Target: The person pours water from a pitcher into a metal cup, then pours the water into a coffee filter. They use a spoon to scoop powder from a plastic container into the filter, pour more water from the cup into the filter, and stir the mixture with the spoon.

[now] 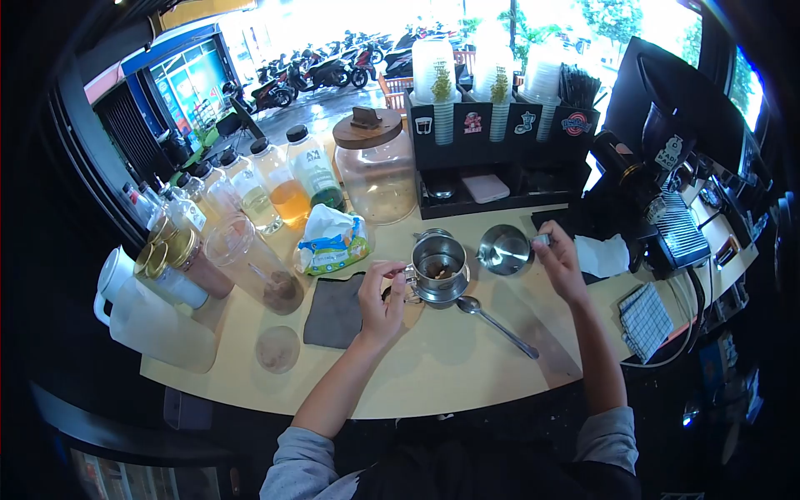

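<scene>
A steel filter cup [439,268] is seen standing upright near the middle of the worktop [450,367], with dark grounds visible inside it. It is gripped at its near-left rim and side lug by the left hand [382,302], whose fingers are closed on the metal. A smaller steel pitcher [503,249] is held just to the right of the cup by the right hand [560,265], fingers pinched on its handle; whether the pitcher rests on the worktop or is lifted cannot be told. Both vessels are judged rigid, light and smooth-walled, likely slippery if wet, and best taken at the handle or rim lug. A long spoon [497,322] lies on the worktop just in front of the cup, apart from both hands. A dark cloth [335,311] lies flat beside the left hand. Further out, a tissue pack [332,242], a lidded glass jar [377,167], a row of bottles [275,183] and a white jug [142,312] are noted at left and rear.
</scene>
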Available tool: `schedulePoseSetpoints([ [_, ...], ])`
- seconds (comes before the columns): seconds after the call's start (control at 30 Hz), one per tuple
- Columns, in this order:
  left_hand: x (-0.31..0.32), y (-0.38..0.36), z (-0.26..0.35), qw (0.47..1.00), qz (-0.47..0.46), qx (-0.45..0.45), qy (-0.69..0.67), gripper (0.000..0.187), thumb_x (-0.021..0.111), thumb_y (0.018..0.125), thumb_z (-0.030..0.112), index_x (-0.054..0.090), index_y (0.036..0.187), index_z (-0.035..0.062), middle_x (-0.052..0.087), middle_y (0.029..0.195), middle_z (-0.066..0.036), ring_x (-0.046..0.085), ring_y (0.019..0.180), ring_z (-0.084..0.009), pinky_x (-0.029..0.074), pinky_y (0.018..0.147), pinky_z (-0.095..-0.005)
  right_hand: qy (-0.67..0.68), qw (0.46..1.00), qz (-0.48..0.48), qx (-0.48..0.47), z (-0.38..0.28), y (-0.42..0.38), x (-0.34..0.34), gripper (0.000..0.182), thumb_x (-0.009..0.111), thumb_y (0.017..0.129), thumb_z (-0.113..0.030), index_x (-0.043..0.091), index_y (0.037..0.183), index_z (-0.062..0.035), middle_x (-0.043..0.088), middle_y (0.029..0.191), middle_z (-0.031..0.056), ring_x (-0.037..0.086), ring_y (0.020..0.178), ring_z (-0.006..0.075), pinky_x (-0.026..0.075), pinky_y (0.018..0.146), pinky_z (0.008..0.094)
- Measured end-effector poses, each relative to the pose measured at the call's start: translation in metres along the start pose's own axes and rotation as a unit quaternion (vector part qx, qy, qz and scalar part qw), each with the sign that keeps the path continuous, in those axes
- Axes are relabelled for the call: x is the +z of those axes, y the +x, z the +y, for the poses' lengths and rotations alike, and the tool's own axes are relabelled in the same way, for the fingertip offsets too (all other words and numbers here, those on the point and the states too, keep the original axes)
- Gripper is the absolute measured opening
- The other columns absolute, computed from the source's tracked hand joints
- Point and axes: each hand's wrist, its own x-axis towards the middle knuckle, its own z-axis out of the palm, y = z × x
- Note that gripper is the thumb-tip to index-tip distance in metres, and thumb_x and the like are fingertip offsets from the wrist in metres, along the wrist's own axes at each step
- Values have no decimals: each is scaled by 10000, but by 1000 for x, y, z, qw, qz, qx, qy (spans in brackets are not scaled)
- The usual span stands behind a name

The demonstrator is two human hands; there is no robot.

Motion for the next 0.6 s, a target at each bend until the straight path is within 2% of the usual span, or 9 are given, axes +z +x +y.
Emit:
schedulePoseSetpoints([
  [0.1,-2,1,3,1000,-2,3,11,146,548,896,113,580,965,-11,591,862,-119,581,783,-198,467,718,-303,8,1000,8,-7,-13,15,-2,150,553,916,-118,437,835,-70,372,757,-49,321,696,45,269,613,202],
  [0.13,-2,2,4,1000,1,2,12,146,548,896,113,580,965,-11,591,862,-119,581,783,-198,467,718,-303,7,1000,10,-2,-20,20,-1,160,564,911,-127,440,831,-67,388,752,-46,367,691,38,324,616,201],
  [0.17,-1,2,4,1000,6,3,4,142,548,900,118,581,953,-10,588,845,-104,579,771,-178,465,701,-288,6,1000,6,-3,-28,26,1,160,564,911,-127,440,831,-67,388,752,-46,367,691,38,324,616,201],
  [0.23,0,2,3,1000,13,3,-5,140,549,905,122,582,941,-9,585,829,-89,577,759,-158,463,685,-274,15,999,-21,-48,-43,38,9,167,575,904,-127,442,826,-61,409,742,-40,427,705,31,397,629,209],
  [0.27,1,2,2,1000,12,-4,-13,145,554,903,126,581,942,-11,588,826,-89,577,758,-158,463,683,-274,19,999,-23,-39,-49,43,12,165,590,886,-93,443,820,-53,421,721,-35,466,717,30,446,661,219],
  [0.43,1,1,3,999,10,-26,-29,155,568,898,134,581,939,-15,594,828,-91,578,761,-155,463,681,-274,20,997,-63,-30,-53,63,25,178,612,853,-43,441,803,-54,425,685,-31,467,665,25,441,643,204],
  [0.5,1,1,2,999,8,-32,-31,153,572,895,131,580,935,-17,593,825,-92,579,761,-155,462,679,-274,-34,993,-106,-33,-61,68,32,193,624,849,-63,441,789,-50,472,699,-13,494,682,24,434,606,198],
  [0.53,0,1,2,999,6,-32,-32,153,572,895,131,580,935,-17,593,825,-92,579,761,-155,462,679,-274,-13,994,-106,-22,-62,69,37,203,632,841,-71,443,773,-43,509,694,1,518,677,24,420,567,195],
  [0.6,0,2,3,999,5,-28,-29,150,574,893,126,578,933,-19,592,822,-94,577,760,-155,460,682,-272,-51,992,-116,-26,-67,74,41,204,633,838,-71,444,767,-41,514,683,3,534,666,28,418,558,195],
])
